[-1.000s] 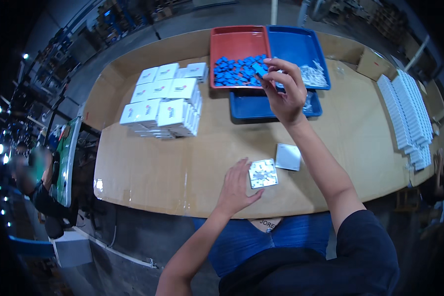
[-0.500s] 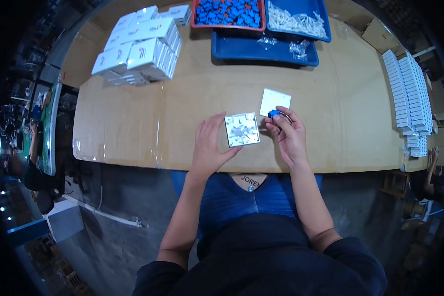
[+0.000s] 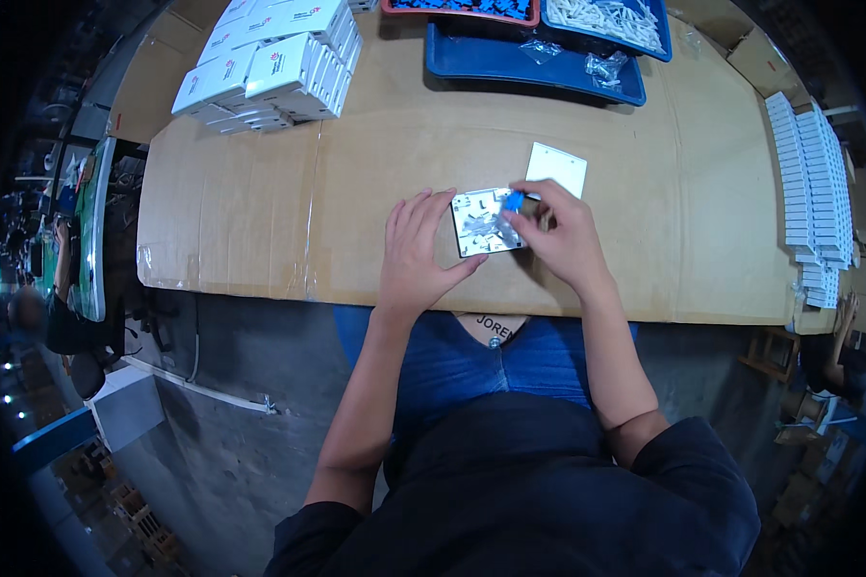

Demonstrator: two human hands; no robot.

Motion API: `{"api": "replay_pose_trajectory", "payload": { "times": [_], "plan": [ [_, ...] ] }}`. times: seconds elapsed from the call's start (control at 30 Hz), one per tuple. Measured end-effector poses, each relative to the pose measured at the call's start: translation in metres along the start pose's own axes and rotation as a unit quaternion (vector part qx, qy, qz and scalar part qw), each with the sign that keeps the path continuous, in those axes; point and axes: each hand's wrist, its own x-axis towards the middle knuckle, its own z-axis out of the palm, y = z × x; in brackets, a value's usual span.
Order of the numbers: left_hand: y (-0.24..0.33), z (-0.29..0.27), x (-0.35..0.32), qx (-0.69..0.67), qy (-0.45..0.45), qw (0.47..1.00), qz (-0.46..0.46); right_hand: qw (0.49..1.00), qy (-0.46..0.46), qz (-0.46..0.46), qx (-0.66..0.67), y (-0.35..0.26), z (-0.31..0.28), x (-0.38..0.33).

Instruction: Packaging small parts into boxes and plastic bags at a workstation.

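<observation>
A shallow white square plastic housing (image 3: 473,229) lies on the cardboard-covered table in front of me, its ribbed inner side up. My left hand (image 3: 417,252) braces it from the left, thumb along the near edge and fingertips by the far left corner. Between thumb and fingers of my right hand (image 3: 563,236) is a small blue plastic piece (image 3: 513,202), over the housing's right part. Motion blur hides whether the piece touches the housing. Partly behind my right hand lies a flat white square plate (image 3: 558,170).
White boxes (image 3: 279,72) are stacked at the far left. At the back stand a red tray (image 3: 471,12) of blue pieces, a blue tray (image 3: 659,43) of white parts and another blue tray (image 3: 491,62) with clear plastic bags. Tall stacks of white pieces (image 3: 806,188) line the right edge.
My right hand has carried the blue piece left, from beside the housing to above its right part. The left hand stays at the housing's left side. The whole view has shifted slightly.
</observation>
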Motion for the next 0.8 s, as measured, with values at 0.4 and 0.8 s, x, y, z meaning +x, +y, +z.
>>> {"api": "replay_pose_trajectory", "payload": {
  "times": [0.4,0.8],
  "plan": [
    [0.001,-0.003,0.001,0.013,-0.028,0.997,0.064,0.977,-0.141,-0.015,-0.157,-0.020,-0.023,-0.019],
    [0.005,-0.004,0.003,0.001,-0.022,0.999,0.045,0.944,-0.203,-0.083,-0.248,-0.031,-0.025,0.004]
  ]
}}
